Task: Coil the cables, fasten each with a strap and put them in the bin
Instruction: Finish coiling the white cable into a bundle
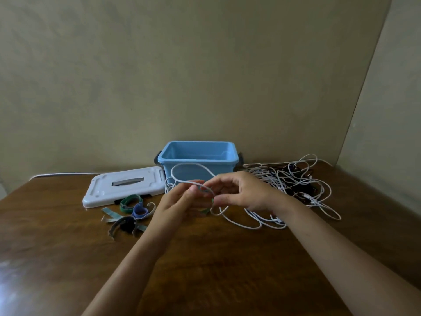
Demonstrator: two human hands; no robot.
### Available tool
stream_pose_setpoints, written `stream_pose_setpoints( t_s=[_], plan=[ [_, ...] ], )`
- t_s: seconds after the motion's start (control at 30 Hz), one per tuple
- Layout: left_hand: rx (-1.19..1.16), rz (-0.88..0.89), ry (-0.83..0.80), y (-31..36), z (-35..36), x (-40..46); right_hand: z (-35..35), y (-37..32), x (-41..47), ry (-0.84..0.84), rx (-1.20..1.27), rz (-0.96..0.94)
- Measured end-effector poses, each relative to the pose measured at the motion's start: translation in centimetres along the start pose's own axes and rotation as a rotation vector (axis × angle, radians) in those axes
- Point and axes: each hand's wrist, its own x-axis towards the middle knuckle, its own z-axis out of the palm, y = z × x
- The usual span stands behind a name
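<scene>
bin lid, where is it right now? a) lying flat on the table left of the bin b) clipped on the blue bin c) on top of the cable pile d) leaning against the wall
a: the grey lid lies flat on the table just left of the open blue bin, with the straps in front of it.

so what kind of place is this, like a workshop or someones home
Most likely a room in a home rather than a workshop: a plain wooden table stands in the corner of bare painted walls, and the only gear on it is a small blue bin, its lid and a heap of cables.
</scene>
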Motion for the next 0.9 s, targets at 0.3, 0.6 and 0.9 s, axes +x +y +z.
stream_pose_setpoints(
  t_s=[0.3, 0.6, 0.9],
  plan=[
    [-0.083, -0.134, 0.240, 0.4, -1.0, 0.8, -3.4, 5.3, -3.9, 0.394, -0.713, 0.301],
    [0.122, -0.090, 0.204, -0.1, -0.6, 0.6, -3.6, 8.5, -4.5, 0.571, -0.641, 0.472],
    [0.208, 0.043, 0.117, -0.2, 0.0, 0.3, -4.5, 0.0, -2.7, 0.752, -0.658, -0.115]
  ],
)
